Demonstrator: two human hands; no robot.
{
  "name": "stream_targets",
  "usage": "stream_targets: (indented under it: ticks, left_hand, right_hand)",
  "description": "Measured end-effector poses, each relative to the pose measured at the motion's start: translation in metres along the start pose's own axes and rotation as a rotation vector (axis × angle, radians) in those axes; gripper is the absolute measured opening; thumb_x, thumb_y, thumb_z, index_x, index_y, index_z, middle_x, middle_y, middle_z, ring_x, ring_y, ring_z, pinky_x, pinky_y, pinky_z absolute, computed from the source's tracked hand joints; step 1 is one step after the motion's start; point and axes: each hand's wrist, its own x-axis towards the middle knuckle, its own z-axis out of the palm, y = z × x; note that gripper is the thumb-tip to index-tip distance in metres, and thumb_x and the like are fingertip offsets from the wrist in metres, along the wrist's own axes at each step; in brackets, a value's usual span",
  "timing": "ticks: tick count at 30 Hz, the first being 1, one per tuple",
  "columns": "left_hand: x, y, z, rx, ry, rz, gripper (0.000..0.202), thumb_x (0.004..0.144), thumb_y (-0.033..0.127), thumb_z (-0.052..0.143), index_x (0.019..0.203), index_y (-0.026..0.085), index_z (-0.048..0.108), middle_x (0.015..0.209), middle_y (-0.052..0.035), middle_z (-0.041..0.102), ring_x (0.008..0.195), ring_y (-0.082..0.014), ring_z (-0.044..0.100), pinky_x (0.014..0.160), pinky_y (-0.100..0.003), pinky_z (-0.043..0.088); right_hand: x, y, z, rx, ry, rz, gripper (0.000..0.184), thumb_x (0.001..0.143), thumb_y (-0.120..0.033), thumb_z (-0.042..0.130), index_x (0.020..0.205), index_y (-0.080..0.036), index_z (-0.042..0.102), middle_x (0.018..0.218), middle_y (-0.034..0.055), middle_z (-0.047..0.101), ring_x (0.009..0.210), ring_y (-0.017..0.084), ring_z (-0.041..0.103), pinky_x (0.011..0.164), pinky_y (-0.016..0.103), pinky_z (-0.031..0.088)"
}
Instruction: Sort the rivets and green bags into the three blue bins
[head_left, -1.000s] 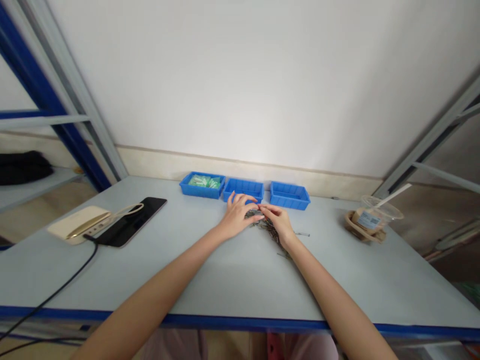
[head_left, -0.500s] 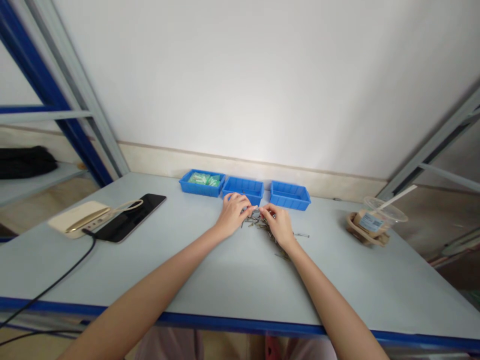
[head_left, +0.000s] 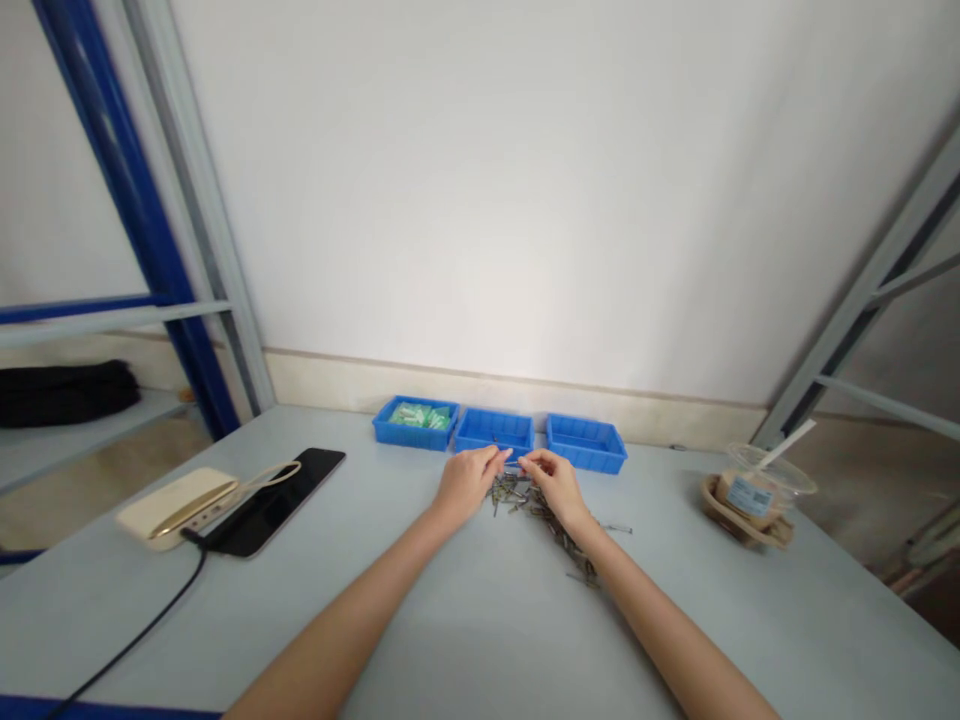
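The fingers (head_left: 491, 458) of the left hand (head_left: 466, 484) and the fingers (head_left: 529, 460) of the right hand (head_left: 556, 487) are curled into pinches, their tips nearly meeting just above the near edge of the middle bin; whether they grip a pin between them is too small to tell. Directly under and in front of both hands lies a loose, scattered heap of thin metal pins (head_left: 529, 503), running in a ragged line from beneath the fingertips toward the lower right, with a few strays apart from the rest, one lying out to the right of the right wrist. The pins' exact kind cannot be told at this size. Just beyond the hands, three blue plastic parts bins stand in a row along the back of the desk (head_left: 360, 620): the left bin (head_left: 390, 435) holds green-and-white packets (head_left: 418, 415), while the inside of the middle bin (head_left: 493, 430) and the right bin (head_left: 586, 445) shows only blue. At the left of the frame, a cream-coloured power bank (head_left: 176, 508) sits against a black tablet (head_left: 281, 500), with a black cable (head_left: 142, 610) trailing toward the lower left. At the right of the frame stands a clear plastic cup (head_left: 765, 480) with a pale straw, in a brown holder (head_left: 739, 512).
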Motion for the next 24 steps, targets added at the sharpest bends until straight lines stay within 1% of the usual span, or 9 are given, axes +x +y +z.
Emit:
stream_targets:
  ticks: [2, 4, 7, 9, 12, 14, 16, 18, 24]
  left_hand:
    - [0.004, -0.008, -0.006, -0.023, 0.142, -0.08, 0.048, 0.093, 0.042, 0.027, 0.063, 0.018, 0.056, 0.051, 0.001, 0.055, 0.051, -0.0133, 0.053, 0.056, -0.023, 0.035]
    - [0.007, -0.017, -0.013, -0.071, 0.283, -0.153, 0.05, 0.094, 0.042, 0.022, 0.066, 0.018, 0.057, 0.049, 0.0016, 0.053, 0.051, -0.0135, 0.053, 0.058, -0.023, 0.037]
    - [0.01, -0.029, -0.02, -0.121, 0.366, -0.203, 0.051, 0.093, 0.042, 0.02, 0.065, 0.018, 0.056, 0.049, 0.0013, 0.053, 0.052, -0.0138, 0.054, 0.063, -0.024, 0.039]
    - [0.011, -0.032, -0.022, -0.126, 0.344, -0.206, 0.051, 0.093, 0.042, 0.021, 0.064, 0.018, 0.056, 0.048, 0.0011, 0.053, 0.053, -0.0139, 0.054, 0.063, -0.024, 0.039]
    - [0.011, -0.03, -0.018, -0.114, 0.281, -0.177, 0.05, 0.093, 0.041, 0.023, 0.064, 0.018, 0.057, 0.047, 0.0016, 0.053, 0.052, -0.0135, 0.053, 0.061, -0.024, 0.038]
    - [0.01, -0.026, -0.013, -0.101, 0.236, -0.137, 0.049, 0.093, 0.04, 0.025, 0.064, 0.018, 0.058, 0.046, 0.0021, 0.053, 0.05, -0.0131, 0.053, 0.059, -0.023, 0.037]
    - [0.008, -0.021, -0.008, -0.086, 0.186, -0.102, 0.049, 0.094, 0.041, 0.027, 0.064, 0.018, 0.058, 0.046, 0.0024, 0.052, 0.049, -0.0126, 0.052, 0.057, -0.022, 0.035]
    - [0.005, -0.017, -0.002, -0.066, 0.122, -0.079, 0.048, 0.094, 0.039, 0.027, 0.064, 0.018, 0.058, 0.047, 0.0025, 0.053, 0.049, -0.0123, 0.052, 0.056, -0.022, 0.034]
    - [-0.001, -0.009, 0.009, 0.073, -0.039, -0.014, 0.043, 0.094, 0.035, 0.033, 0.065, 0.017, 0.059, 0.055, 0.0015, 0.057, 0.053, -0.0125, 0.053, 0.056, -0.023, 0.032]
  right_hand:
    - [0.023, -0.012, 0.004, -0.169, 0.0, 0.003, 0.033, 0.081, -0.046, 0.049, 0.073, -0.019, 0.065, 0.068, 0.0016, 0.068, 0.06, 0.014, 0.058, 0.06, 0.025, 0.041]
    - [0.046, -0.026, 0.007, -0.432, 0.039, -0.007, 0.032, 0.084, -0.044, 0.047, 0.075, -0.02, 0.067, 0.074, 0.0034, 0.069, 0.072, 0.017, 0.061, 0.068, 0.027, 0.04]
    - [0.062, -0.038, 0.006, -0.731, 0.117, -0.024, 0.028, 0.085, -0.041, 0.049, 0.087, -0.02, 0.068, 0.093, 0.0082, 0.068, 0.092, 0.022, 0.058, 0.078, 0.031, 0.038]
    - [0.055, -0.038, 0.002, -0.748, 0.097, -0.002, 0.026, 0.086, -0.037, 0.049, 0.094, -0.021, 0.066, 0.099, 0.0073, 0.067, 0.093, 0.021, 0.058, 0.076, 0.03, 0.038]
    - [0.026, -0.03, -0.004, -0.683, -0.121, -0.027, 0.02, 0.086, -0.031, 0.049, 0.093, -0.024, 0.066, 0.095, 0.0023, 0.067, 0.087, 0.018, 0.059, 0.071, 0.026, 0.039]
    - [0.005, -0.023, -0.006, -0.718, -0.24, -0.09, 0.017, 0.083, -0.03, 0.053, 0.092, -0.025, 0.067, 0.098, 0.0022, 0.066, 0.092, 0.02, 0.057, 0.075, 0.028, 0.038]
    - [-0.011, -0.019, -0.006, -0.809, -0.268, -0.125, 0.017, 0.081, -0.028, 0.057, 0.093, -0.024, 0.067, 0.102, 0.0043, 0.065, 0.099, 0.023, 0.054, 0.079, 0.03, 0.036]
    - [-0.017, -0.016, -0.004, -0.882, -0.263, -0.111, 0.016, 0.08, -0.025, 0.059, 0.093, -0.024, 0.067, 0.101, 0.0057, 0.065, 0.1, 0.024, 0.053, 0.08, 0.032, 0.033]
    - [-0.017, -0.015, -0.002, -0.967, -0.274, -0.096, 0.007, 0.08, -0.023, 0.06, 0.083, -0.022, 0.066, 0.09, 0.0051, 0.067, 0.093, 0.023, 0.055, 0.078, 0.033, 0.029]
